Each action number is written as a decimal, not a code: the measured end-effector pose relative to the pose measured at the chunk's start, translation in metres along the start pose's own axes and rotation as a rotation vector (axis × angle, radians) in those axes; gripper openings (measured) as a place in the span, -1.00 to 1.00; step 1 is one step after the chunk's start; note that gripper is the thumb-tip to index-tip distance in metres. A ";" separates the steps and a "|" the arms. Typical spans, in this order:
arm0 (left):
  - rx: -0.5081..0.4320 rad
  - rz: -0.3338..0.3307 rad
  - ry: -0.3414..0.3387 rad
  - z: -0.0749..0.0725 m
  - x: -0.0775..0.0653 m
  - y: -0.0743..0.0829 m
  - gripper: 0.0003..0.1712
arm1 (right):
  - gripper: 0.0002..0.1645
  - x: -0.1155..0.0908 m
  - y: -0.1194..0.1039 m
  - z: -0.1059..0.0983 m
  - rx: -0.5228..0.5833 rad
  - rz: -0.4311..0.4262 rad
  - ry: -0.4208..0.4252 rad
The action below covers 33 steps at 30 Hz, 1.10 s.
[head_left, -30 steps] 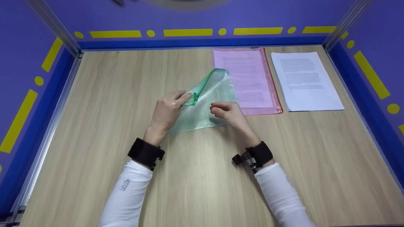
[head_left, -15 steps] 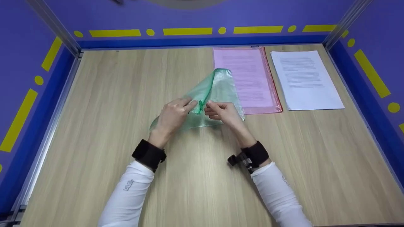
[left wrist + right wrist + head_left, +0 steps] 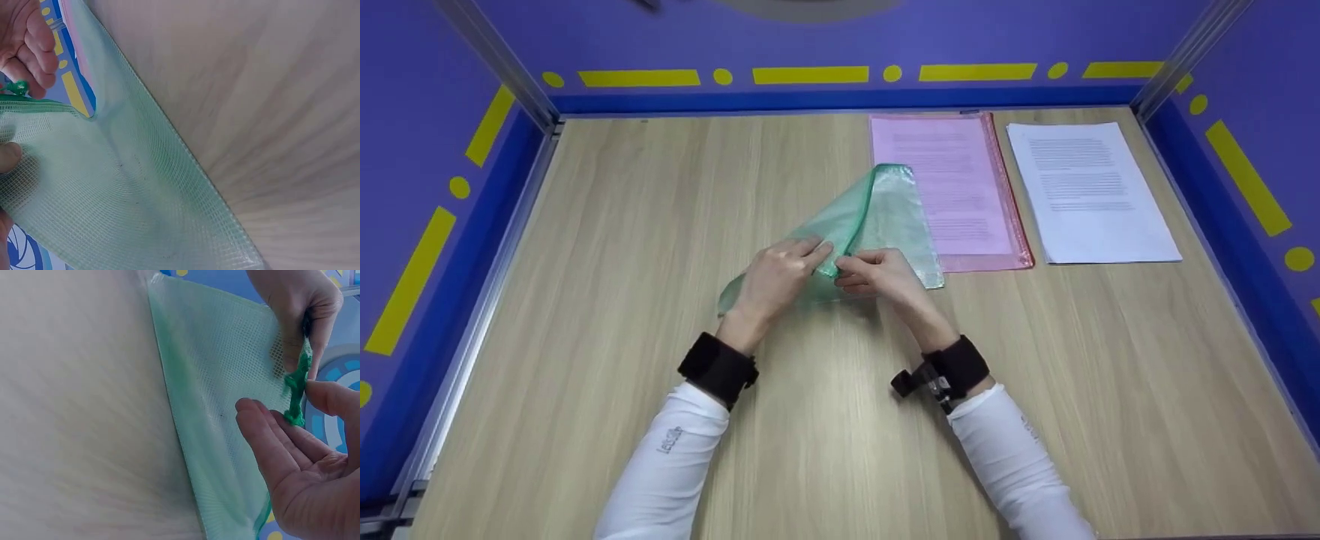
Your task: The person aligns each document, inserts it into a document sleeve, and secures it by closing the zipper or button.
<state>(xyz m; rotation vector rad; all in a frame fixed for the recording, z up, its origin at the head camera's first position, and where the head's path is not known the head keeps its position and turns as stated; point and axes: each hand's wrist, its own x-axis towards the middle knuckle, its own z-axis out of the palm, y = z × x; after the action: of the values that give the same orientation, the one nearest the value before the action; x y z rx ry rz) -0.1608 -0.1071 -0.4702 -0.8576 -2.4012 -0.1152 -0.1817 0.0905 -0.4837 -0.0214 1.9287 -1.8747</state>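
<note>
- Although part of it seems lifted off the table [image 3: 825, 435], the green pouch [image 3: 896, 225] is near the middle, its far right side covering the pink pouch's [image 3: 986, 262] left edge as seen from above.
- Along its folded-over side runs a darker green zip edge [image 3: 861, 210], ending in a crumpled zip end [image 3: 297, 405].
- The left hand [image 3: 776, 279] grasps the pouch by the near corner, mesh caught between thumb and fingers.
- The right hand [image 3: 885, 279] pinches the zip end between thumb and a fingertip; whether its other fingers touch the mesh, I cannot tell.
- The step in hand, I judge, is taking hold of the zip at that corner; opening or closing cannot be told apart here.
- The next move would call for a firm pinch, the left hand keeping the corner taut, and a pull following the edge.
- Counted outward: one green pouch, two hands, one pink pouch with printed paper [image 3: 937, 180] inside, one stack of paper [image 3: 1084, 195] to its right, two black wrist bands [image 3: 716, 371], two white sleeves [image 3: 664, 457]. The number of sheets is impossible to make out.
</note>
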 end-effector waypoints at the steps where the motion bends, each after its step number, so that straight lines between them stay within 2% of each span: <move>1: -0.006 -0.003 -0.001 0.000 0.000 0.000 -0.66 | -0.69 0.000 0.001 -0.001 0.039 0.005 -0.018; 5: -0.051 -0.026 0.011 0.001 0.000 -0.002 -0.67 | -0.82 0.001 0.003 -0.004 0.199 0.027 -0.082; 7: -0.070 -0.040 0.023 0.001 0.000 -0.003 -0.67 | -0.86 0.001 0.004 -0.006 0.244 0.036 -0.101; 11: -0.093 -0.061 0.034 0.002 -0.001 -0.004 -0.66 | -0.92 0.000 0.005 -0.009 0.279 0.047 -0.119; 15: -0.112 -0.073 0.008 0.002 -0.002 -0.004 -0.66 | -0.90 -0.001 0.004 -0.011 0.264 0.043 -0.113; 21: -0.142 -0.095 -0.054 -0.001 -0.004 -0.003 -0.62 | -0.77 -0.002 0.001 -0.009 0.126 0.001 -0.077; 28: -0.131 -0.119 -0.088 -0.002 -0.004 -0.001 -0.63 | -0.72 -0.004 -0.001 -0.006 -0.124 -0.155 0.000; 33: -0.109 -0.109 -0.087 -0.001 -0.004 0.000 -0.67 | -0.75 -0.005 -0.002 -0.006 -0.238 -0.235 0.035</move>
<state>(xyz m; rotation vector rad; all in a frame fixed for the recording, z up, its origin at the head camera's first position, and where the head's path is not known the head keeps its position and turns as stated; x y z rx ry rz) -0.1578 -0.1098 -0.4719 -0.7951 -2.5433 -0.2578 -0.1799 0.0972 -0.4802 -0.3026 2.2457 -1.7834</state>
